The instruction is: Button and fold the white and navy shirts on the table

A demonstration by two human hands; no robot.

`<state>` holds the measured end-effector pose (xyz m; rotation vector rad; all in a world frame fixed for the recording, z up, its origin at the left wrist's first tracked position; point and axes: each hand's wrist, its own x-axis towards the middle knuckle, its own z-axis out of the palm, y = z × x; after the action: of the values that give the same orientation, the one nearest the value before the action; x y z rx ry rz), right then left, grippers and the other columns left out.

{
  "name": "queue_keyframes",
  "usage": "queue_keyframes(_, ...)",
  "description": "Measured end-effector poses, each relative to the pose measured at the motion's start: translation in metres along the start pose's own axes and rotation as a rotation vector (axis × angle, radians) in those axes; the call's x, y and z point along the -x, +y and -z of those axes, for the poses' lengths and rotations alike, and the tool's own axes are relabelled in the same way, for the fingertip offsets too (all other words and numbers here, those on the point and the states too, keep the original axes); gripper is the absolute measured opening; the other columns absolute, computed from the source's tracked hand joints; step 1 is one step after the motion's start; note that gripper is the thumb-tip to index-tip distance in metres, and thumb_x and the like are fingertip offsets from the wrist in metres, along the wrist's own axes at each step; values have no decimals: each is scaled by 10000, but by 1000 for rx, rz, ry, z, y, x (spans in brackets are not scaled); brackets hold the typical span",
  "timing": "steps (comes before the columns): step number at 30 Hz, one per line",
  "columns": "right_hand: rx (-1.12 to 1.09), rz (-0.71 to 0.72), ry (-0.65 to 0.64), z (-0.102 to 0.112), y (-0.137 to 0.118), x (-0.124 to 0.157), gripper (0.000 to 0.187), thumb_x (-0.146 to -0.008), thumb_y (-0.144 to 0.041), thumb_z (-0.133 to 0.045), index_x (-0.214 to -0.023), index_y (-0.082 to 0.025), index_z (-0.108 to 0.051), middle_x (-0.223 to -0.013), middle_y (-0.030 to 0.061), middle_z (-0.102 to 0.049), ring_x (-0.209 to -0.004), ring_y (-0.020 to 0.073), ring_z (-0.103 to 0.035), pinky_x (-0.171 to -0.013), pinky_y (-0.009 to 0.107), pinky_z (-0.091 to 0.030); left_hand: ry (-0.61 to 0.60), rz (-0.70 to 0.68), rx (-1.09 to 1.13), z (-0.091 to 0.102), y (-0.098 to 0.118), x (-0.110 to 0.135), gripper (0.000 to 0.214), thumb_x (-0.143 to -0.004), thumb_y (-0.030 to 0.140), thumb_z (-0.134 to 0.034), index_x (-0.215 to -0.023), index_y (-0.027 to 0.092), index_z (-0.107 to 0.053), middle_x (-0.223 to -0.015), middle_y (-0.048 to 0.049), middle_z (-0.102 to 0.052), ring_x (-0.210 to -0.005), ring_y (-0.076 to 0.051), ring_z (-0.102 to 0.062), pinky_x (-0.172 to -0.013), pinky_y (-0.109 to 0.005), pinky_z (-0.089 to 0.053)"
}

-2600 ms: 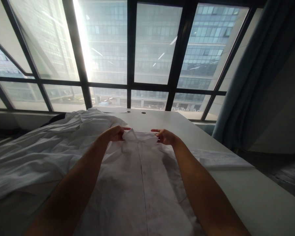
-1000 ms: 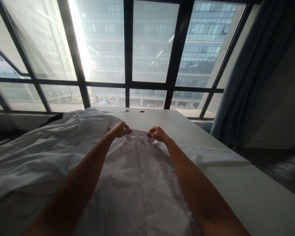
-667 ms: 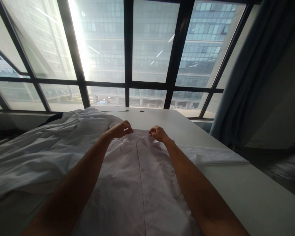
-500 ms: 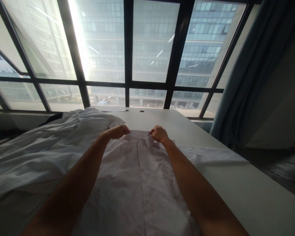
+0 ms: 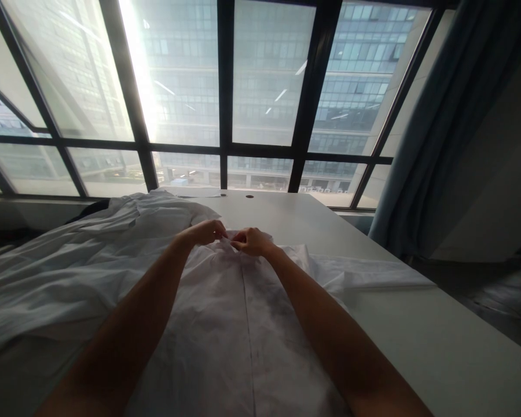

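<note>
A white button-up shirt (image 5: 238, 324) lies front-up on a white table (image 5: 417, 341), its collar (image 5: 230, 238) pointing away from me. My left hand (image 5: 204, 233) pinches the collar at its left side with closed fingers. My right hand (image 5: 252, 241) sits close beside it, fingers curled and pinched on the cloth at the top of the button placket. The two hands almost touch. One sleeve (image 5: 373, 277) stretches out flat to the right.
A heap of rumpled white fabric (image 5: 69, 266) covers the table's left side. Large dark-framed windows (image 5: 226, 104) stand beyond the far edge. A blue-grey curtain (image 5: 443, 133) hangs at the right. Two small holes (image 5: 249, 197) mark the table's far end.
My right hand has moved left from the collar's right end to the middle, beside my left hand. The left hand has stayed at the collar's left side.
</note>
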<state>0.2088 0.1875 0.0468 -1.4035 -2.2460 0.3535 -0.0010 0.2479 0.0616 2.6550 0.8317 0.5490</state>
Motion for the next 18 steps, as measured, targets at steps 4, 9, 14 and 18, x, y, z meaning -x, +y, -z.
queue_keyframes(4, 21, 21, -78, 3, 5, 1, 134, -813, -304, -698, -908, -243, -769, -852, 5, -747, -733, 140, -645, -647, 204, -430, 66, 41, -154, 3, 3, 0, 216, -774, 142, -587, -873, 152, -780, -899, -84, -728, -771, -165, -631, -746, -253, -502)
queue_keyframes(9, 66, -3, 43, 4, 5, 0, 147, -782, -186, -667, -900, -198, -753, -882, 31, -744, -767, 147, -634, -666, 211, -426, 69, 120, -284, 6, 6, 1, 229, -799, 186, -572, -898, 159, -777, -878, -83, -721, -717, -162, -611, -732, -253, -491)
queue_keyframes(14, 85, -13, 142, 2, 6, 0, 220, -785, -145, -596, -950, -193, -733, -960, 60, -737, -835, 174, -631, -704, 227, -429, 144, 102, -221, 4, 9, -2, 234, -842, 218, -530, -847, 165, -757, -899, -84, -695, -759, -175, -605, -760, -259, -485)
queue_keyframes(18, 44, -67, 118, 3, 8, -1, 242, -803, -125, -538, -964, -181, -712, -929, 62, -733, -803, 170, -622, -685, 230, -418, 203, 99, -193, 0, 10, -3, 186, -817, 186, -548, -837, 165, -731, -893, -78, -671, -752, -171, -597, -748, -253, -480)
